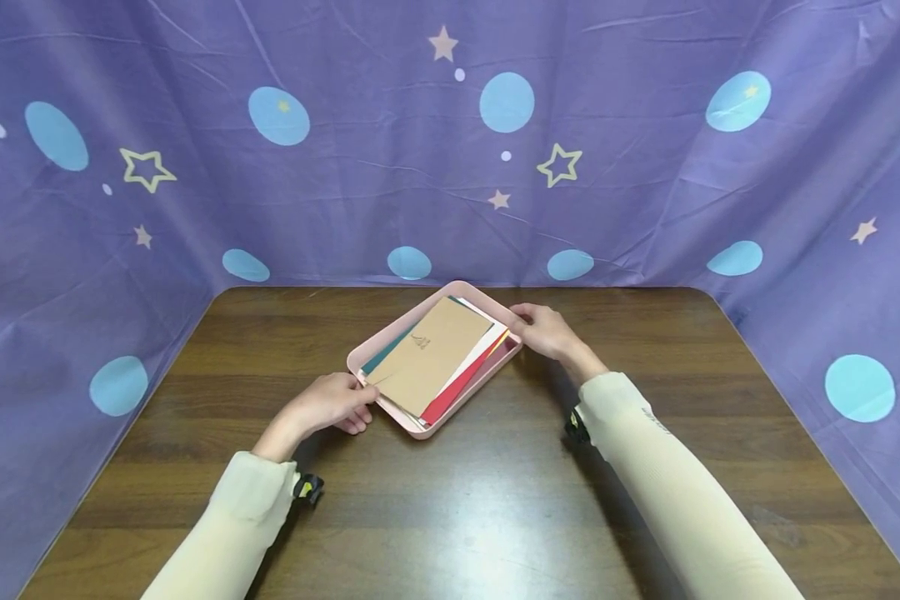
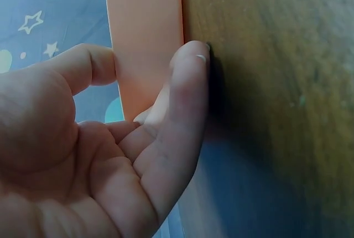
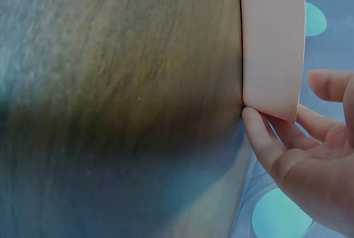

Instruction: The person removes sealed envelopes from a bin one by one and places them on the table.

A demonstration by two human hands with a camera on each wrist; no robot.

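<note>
A pink tray (image 1: 456,421) lies slantwise on the table, its long sides running from near left to far right. In it is a loose stack topped by a tan notebook (image 1: 420,367) with a small dark print. Teal, white, red and yellow edges show from under it. My left hand (image 1: 333,402) grips the near left end, thumb over the rim and fingers along the outer wall (image 2: 146,39). At the right end, my right hand (image 1: 543,331) holds the corner. Its fingertips (image 3: 254,119) meet the outer wall (image 3: 272,44) low down, with the thumb above the rim.
The tray stands on a dark wooden table (image 1: 457,517) with a bright glare spot near the front. A purple curtain (image 1: 390,167) with stars and blue dots hangs round the back and both sides.
</note>
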